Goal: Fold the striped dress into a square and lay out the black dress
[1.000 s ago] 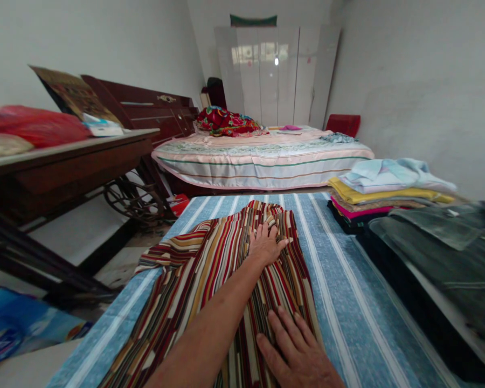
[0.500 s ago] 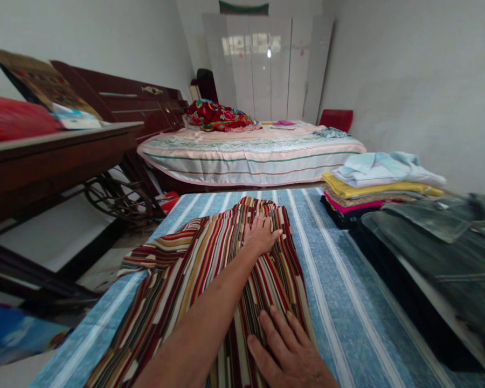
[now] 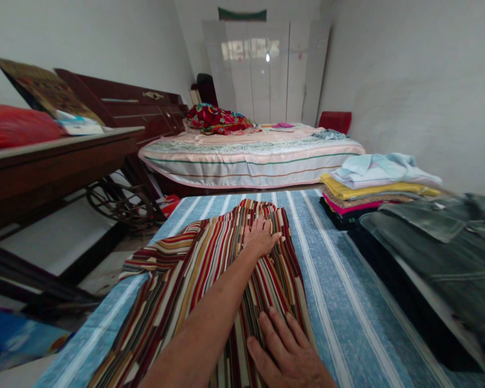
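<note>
We have the striped garment (image 3: pixel 194 269) laid out lengthwise on the blue-striped cloth (image 3: pixel 325 285), its collar end (image 3: pixel 248 205) pointing away from us and its lower part running out of view toward us. Our left hand (image 3: pixel 261 238) rests on it just below the collar, on the right half, with the arm crossing the cloth diagonally. Our right hand (image 3: pixel 286 350) lies nearer, beside the garment's right edge. The grip of both is loose: palms down, fingers spread, nothing pinched. How hard we press, we cannot tell.

As far as we can judge, we are partway through with this piece. The right side runs in one long, fairly straight line with no sleeve sticking out, so we take that side to be turned inward already. The left sleeve (image 3: pixel 161 253) is not yet tucked in; it spreads outward over the cloth, and the left side slants wide. The body lies at full length, with no crosswise fold that we can see.

To our right, other pieces look finished: a stack of folded clothes (image 3: pixel 372 188), with pale blue on top and yellow beneath. Just in front of it lies a grey-green garment (image 3: pixel 432 242), partly cut off by the edge of view.
</note>
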A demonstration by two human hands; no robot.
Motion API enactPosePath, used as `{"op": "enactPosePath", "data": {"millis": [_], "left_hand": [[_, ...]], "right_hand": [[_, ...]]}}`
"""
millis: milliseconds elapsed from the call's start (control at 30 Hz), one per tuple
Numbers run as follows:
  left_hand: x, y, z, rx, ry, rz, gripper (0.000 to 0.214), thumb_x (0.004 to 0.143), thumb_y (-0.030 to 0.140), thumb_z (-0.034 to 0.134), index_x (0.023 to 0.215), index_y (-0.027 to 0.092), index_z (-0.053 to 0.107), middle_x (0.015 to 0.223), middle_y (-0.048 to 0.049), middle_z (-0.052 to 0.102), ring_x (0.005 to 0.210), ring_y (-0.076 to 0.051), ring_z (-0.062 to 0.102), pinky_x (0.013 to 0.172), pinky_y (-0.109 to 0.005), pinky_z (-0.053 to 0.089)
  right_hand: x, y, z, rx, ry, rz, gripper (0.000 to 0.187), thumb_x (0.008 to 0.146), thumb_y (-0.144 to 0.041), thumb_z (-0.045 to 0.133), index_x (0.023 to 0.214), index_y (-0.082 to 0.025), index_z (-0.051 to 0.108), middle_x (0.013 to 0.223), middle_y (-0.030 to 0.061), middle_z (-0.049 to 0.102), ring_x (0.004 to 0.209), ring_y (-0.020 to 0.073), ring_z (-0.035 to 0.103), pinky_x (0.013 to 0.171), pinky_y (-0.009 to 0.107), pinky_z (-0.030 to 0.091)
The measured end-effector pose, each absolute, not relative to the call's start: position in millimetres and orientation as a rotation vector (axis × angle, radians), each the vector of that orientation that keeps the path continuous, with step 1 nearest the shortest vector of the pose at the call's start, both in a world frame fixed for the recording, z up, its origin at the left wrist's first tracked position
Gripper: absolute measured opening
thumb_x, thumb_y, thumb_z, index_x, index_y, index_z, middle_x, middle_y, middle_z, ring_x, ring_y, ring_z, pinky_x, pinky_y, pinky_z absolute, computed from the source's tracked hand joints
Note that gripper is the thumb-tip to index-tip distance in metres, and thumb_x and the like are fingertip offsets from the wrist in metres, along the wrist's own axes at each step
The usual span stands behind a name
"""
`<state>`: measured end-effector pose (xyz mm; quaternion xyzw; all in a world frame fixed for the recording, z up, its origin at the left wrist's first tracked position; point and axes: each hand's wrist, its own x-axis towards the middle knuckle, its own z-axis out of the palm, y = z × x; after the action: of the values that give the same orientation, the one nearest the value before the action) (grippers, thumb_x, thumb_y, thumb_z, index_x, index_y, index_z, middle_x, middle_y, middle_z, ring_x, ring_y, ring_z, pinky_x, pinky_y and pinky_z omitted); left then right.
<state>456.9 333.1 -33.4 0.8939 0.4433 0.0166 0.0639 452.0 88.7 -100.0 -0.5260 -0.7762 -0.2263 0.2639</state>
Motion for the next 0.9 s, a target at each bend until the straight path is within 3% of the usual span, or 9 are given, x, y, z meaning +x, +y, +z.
{"op": "enactPosePath", "data": {"millis": [233,500,733,900], "left_hand": [[457.8,332.7,-32.4,2.679,1.353,0.011,0.073,0.084,0.066,0.022,0.141,0.020,0.025,0.154,-0.0099,0.009,0.140,-0.027,0.011,0.109,-0.054,0.012],[456.1,331.4,-33.9,2.694,1.340,0.044,0.070,0.085,0.064,0.022,0.141,0.021,0.026,0.154,-0.0100,0.010,0.140,-0.026,0.010,0.109,-0.055,0.014],[456.8,333.8,-35.6,2.697,1.340,0.038,0.072,0.084,0.065,0.021,0.140,0.021,0.028,0.154,-0.0099,0.011,0.139,-0.027,0.013,0.109,-0.055,0.014],[457.4,336.0,-36.8,2.658,1.340,0.036,0.072,0.083,0.066,0.025,0.140,0.022,0.028,0.154,-0.0092,0.012,0.140,-0.028,0.012,0.109,-0.055,0.012]], "right_hand": [[450.0,89.8,-94.7,-1.420,-2.031,-0.665,0.035,0.091,-0.040,0.043,0.118,-0.022,0.054,0.119,0.0130,0.062,0.111,0.0350,0.055,0.084,0.049,0.049],[446.4,90.1,-103.5,-1.451,-1.976,-0.693,0.038,0.091,-0.045,0.041,0.121,-0.025,0.053,0.120,0.0108,0.061,0.118,0.0341,0.049,0.091,0.050,0.045],[449.9,88.4,-101.0,-1.444,-2.064,-0.655,0.036,0.093,-0.032,0.038,0.126,-0.023,0.050,0.125,0.0118,0.057,0.118,0.0340,0.050,0.090,0.050,0.046],[451.4,86.5,-105.1,-1.499,-2.102,-0.597,0.041,0.093,-0.042,0.038,0.130,-0.027,0.046,0.130,0.0107,0.053,0.124,0.0343,0.043,0.091,0.050,0.045]]}}
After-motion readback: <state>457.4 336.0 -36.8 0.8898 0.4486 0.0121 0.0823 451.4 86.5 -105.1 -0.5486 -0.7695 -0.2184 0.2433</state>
